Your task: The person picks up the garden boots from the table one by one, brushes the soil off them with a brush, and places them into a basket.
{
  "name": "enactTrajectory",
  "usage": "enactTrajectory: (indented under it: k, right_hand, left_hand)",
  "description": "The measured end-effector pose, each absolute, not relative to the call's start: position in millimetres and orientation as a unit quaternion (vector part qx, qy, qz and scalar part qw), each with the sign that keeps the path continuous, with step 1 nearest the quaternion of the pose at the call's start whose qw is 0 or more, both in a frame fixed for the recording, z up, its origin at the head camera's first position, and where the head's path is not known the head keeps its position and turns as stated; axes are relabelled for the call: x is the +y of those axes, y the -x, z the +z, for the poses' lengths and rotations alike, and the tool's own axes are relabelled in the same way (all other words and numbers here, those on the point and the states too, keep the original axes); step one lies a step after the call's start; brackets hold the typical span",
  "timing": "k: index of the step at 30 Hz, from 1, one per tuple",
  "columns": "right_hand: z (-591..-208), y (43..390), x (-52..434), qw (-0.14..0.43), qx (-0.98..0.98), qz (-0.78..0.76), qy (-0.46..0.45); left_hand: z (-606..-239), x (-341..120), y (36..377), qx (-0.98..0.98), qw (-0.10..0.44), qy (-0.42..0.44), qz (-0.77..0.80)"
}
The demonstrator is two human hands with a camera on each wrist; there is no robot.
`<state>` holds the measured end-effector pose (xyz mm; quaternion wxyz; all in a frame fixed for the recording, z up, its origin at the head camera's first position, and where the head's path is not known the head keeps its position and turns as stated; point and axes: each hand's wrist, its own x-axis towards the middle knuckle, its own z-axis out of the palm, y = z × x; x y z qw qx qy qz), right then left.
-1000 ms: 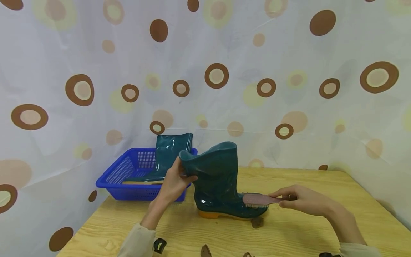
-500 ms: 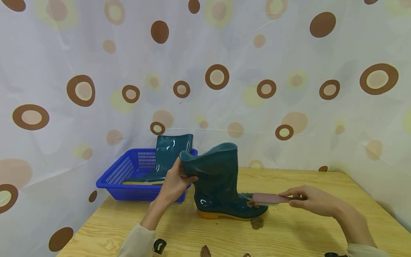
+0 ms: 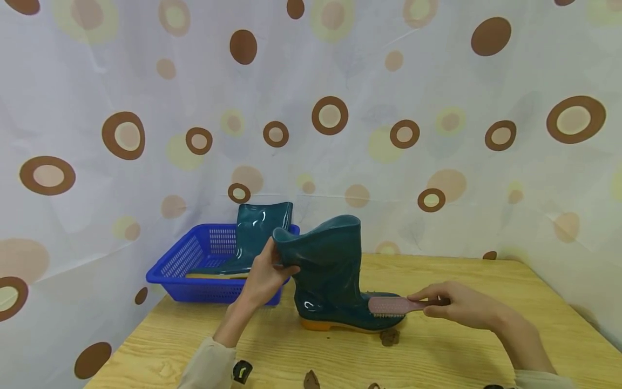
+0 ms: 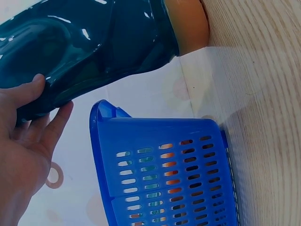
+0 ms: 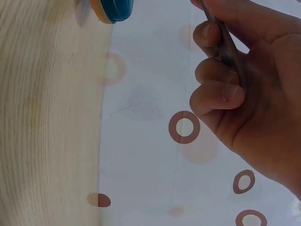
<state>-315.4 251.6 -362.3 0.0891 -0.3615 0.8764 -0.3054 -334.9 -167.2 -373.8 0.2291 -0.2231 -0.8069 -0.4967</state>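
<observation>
A dark teal rubber boot with an orange-tan sole stands on the table, toe to the right. My left hand grips the back of its shaft near the top, thumb on the near side; the left wrist view shows the thumb and fingers of this hand pinching the rubber. In my right hand is a pink brush, held by its handle, bristles down against the boot's toe. Fingers of the right hand curl round the handle in the right wrist view, where the brush head is out of frame.
A blue slotted basket at the back left holds a second teal boot. Brown clumps lie on the wooden table: one clump beside the toe, another piece at the front edge. A patterned curtain hangs behind.
The brush went right toward the toe's tip, where brown bits showed under its bristles, then came back left over the foot. My left hand and the boot have stayed in place.
</observation>
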Motion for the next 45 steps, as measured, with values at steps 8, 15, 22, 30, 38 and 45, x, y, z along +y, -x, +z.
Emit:
enactTrajectory:
  k: [8,15,22,30,38,45]
  right_hand:
    - [-363.3,317.7,258.6,0.108,0.883,-0.296,0.348]
    - [-360.2,315.6,269.9,0.109,0.887,-0.294,0.34]
    - [-361.1,316.8,273.3,0.099,0.873,-0.322,0.352]
    - [-361.9,317.0,272.2,0.062,0.883,-0.336,0.323]
    - [-365.6,317.2,278.2,0.053,0.904,-0.299,0.302]
    - [-366.0,316.9,278.1,0.061,0.909,-0.287,0.297]
  left_hand:
    - [-373.4,-166.4,334.0,-0.807,0.232,0.226,-0.493]
    - [-374.7,-167.2,334.8,-0.806,0.237,0.23,-0.491]
    - [-374.0,-167.4,333.7,-0.808,0.229,0.221,-0.496]
    - [-373.7,-167.0,334.6,-0.807,0.233,0.226,-0.494]
    - [-373.9,-166.4,335.3,-0.807,0.231,0.223,-0.496]
    - [-372.5,-166.7,333.3,-0.806,0.23,0.226,-0.496]
